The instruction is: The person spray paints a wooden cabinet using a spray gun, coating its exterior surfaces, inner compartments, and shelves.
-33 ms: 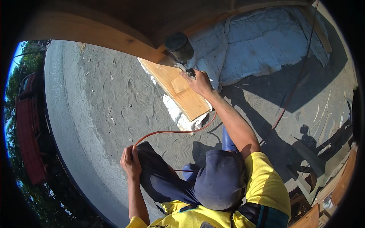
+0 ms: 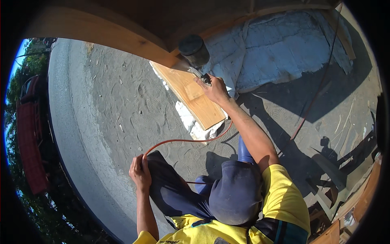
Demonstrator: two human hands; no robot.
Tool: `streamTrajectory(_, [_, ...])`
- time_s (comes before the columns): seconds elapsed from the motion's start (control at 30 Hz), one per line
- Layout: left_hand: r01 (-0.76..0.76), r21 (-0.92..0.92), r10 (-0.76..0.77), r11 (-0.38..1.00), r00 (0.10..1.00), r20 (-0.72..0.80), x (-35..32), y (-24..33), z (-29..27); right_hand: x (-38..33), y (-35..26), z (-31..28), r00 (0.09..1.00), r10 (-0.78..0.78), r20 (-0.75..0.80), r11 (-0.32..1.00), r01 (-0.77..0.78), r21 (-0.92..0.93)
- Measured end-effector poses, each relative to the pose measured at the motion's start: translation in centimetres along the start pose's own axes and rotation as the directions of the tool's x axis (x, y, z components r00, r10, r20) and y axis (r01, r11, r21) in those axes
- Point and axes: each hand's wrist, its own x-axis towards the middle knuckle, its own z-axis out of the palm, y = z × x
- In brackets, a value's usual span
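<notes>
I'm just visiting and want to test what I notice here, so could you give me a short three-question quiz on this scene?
1. True or false: the right hand grips a spray gun with a dark round cup over the flat light-brown wooden board.
2. What does the left hand hold? A) a hammer B) the thin orange hose C) a paintbrush
3. Fill in: the wooden board lies on a ______ sheet.

Key:
1. True.
2. B, held near the knee.
3. White; it shows along the board's edge, on the sandy ground.
</notes>
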Motion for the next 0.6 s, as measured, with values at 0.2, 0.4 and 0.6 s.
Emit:
streamTrajectory(0.2, [-0.022,-0.07,0.021,0.997,1.0,-0.015,-0.3,-1.1,-0.3,-2.0,-7.6,-2.7,0.986,-0.167,-0.027,0.981,0.163,-0.102])
streamTrajectory(0.4, [-0.053,-0.119,0.046,0.991,0.997,-0.062,-1.0,-2.6,-0.9,-4.3,-20.4,-7.1,0.906,-0.415,-0.076,0.91,0.413,-0.048])
streamTrajectory(0.6, [-0.046,-0.207,0.026,0.977,0.995,-0.099,-1.6,-3.6,-1.0,-4.6,-22.8,-5.5,0.768,-0.589,-0.252,0.793,0.609,0.003])
